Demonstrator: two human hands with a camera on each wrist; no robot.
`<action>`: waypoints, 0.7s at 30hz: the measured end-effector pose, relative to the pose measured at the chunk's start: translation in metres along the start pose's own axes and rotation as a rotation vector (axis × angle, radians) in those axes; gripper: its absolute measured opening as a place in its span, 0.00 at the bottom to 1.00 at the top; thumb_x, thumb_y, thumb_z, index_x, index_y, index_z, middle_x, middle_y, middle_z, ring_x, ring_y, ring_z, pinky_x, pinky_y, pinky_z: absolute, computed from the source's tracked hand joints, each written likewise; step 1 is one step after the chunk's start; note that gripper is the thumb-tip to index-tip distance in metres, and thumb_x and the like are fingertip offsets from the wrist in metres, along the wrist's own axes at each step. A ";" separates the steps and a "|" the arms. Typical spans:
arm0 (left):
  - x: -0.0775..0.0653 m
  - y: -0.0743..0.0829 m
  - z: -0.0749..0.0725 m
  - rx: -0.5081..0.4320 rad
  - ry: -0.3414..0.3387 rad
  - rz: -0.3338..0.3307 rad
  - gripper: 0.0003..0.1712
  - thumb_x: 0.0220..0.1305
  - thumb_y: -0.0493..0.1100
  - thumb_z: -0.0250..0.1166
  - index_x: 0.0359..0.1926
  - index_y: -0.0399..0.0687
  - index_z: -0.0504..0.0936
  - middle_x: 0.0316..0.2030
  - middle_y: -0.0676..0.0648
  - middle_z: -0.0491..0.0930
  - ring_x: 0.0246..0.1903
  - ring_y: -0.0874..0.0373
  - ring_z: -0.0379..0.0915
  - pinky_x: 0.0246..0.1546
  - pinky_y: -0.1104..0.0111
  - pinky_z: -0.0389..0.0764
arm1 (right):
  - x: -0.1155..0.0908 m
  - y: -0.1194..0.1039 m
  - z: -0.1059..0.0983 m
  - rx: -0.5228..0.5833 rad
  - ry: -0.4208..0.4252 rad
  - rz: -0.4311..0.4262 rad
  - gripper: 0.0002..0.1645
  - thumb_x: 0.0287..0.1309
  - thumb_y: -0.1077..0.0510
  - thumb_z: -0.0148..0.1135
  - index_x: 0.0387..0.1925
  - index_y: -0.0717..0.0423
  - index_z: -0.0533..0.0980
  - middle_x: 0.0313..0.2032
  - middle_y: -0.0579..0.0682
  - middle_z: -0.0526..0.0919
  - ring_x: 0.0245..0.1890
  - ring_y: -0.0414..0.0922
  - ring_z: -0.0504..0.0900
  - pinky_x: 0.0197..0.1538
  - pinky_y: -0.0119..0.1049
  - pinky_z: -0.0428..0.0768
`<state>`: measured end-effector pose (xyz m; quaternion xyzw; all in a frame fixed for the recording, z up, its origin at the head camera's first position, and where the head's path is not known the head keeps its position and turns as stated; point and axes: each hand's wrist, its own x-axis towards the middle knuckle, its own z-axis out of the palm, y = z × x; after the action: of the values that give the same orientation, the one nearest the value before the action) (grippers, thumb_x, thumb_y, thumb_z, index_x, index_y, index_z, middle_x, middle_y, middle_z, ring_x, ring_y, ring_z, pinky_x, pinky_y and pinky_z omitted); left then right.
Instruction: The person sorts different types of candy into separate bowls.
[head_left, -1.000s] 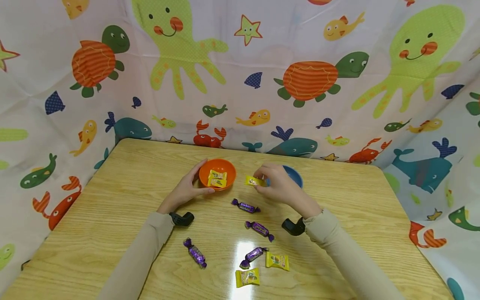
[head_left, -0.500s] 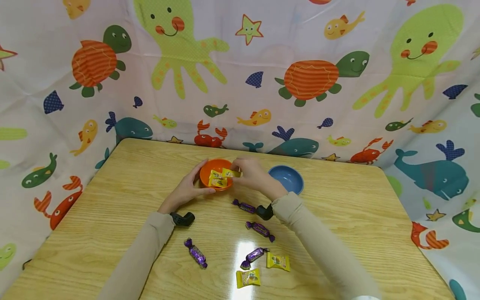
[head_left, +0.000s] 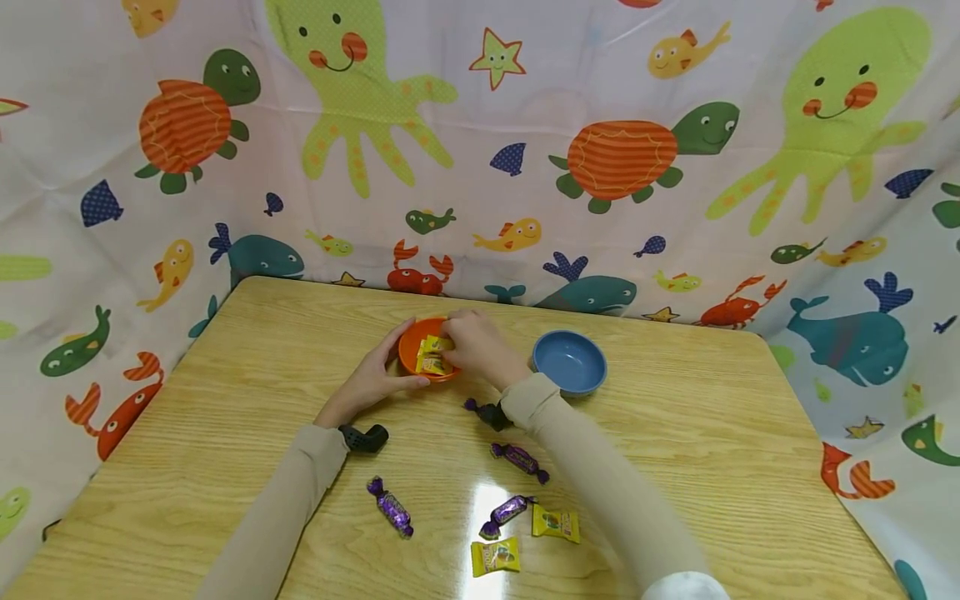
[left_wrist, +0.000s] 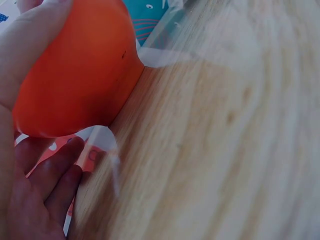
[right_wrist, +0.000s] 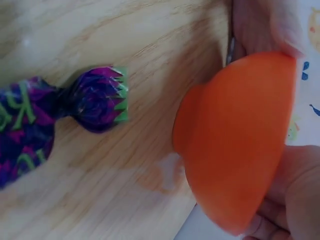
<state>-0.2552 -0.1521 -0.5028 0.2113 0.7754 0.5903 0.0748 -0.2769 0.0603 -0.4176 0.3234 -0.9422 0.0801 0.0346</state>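
Observation:
My left hand (head_left: 372,382) grips the orange bowl (head_left: 409,343) from its left side, thumb near the front and fingers round the back. In the left wrist view the bowl's outer wall (left_wrist: 90,80) lies between thumb and fingers. Over the bowl's right rim reaches my right hand (head_left: 483,348), its fingertips pinching a yellow-wrapped candy (head_left: 437,343) inside. Beneath it lie more yellow candies (head_left: 431,364), partly covered. The right wrist view shows the bowl (right_wrist: 240,135) from outside; the right fingertips are mostly hidden behind it.
A blue bowl (head_left: 570,361) stands right of my right hand. Purple twist-wrapped candies (head_left: 520,459) are scattered nearer the front, one (head_left: 391,507) further left. Two yellow candies (head_left: 496,556) lie by the front edge. A patterned curtain (head_left: 465,167) hangs behind the table.
My right hand has moved left from beside the blue bowl to the orange bowl, carrying the yellow candy down into it. The left hand has stayed on the orange bowl.

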 end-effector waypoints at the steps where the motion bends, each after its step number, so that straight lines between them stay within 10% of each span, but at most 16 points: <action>1: 0.000 0.000 0.000 -0.003 0.000 0.002 0.58 0.57 0.47 0.76 0.79 0.58 0.48 0.77 0.52 0.50 0.75 0.53 0.44 0.74 0.51 0.43 | 0.001 -0.001 0.000 -0.016 0.005 -0.002 0.08 0.58 0.56 0.71 0.37 0.55 0.86 0.34 0.49 0.84 0.40 0.48 0.79 0.55 0.44 0.75; 21: -0.002 0.001 -0.001 0.003 0.003 0.000 0.58 0.56 0.50 0.76 0.79 0.60 0.48 0.77 0.53 0.48 0.76 0.52 0.43 0.74 0.50 0.44 | 0.001 0.001 -0.012 0.113 0.069 0.025 0.12 0.57 0.55 0.72 0.37 0.62 0.85 0.35 0.54 0.84 0.38 0.51 0.80 0.51 0.45 0.77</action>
<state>-0.2538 -0.1535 -0.5016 0.2104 0.7765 0.5894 0.0735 -0.2784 0.0622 -0.4056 0.3103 -0.9383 0.1449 0.0478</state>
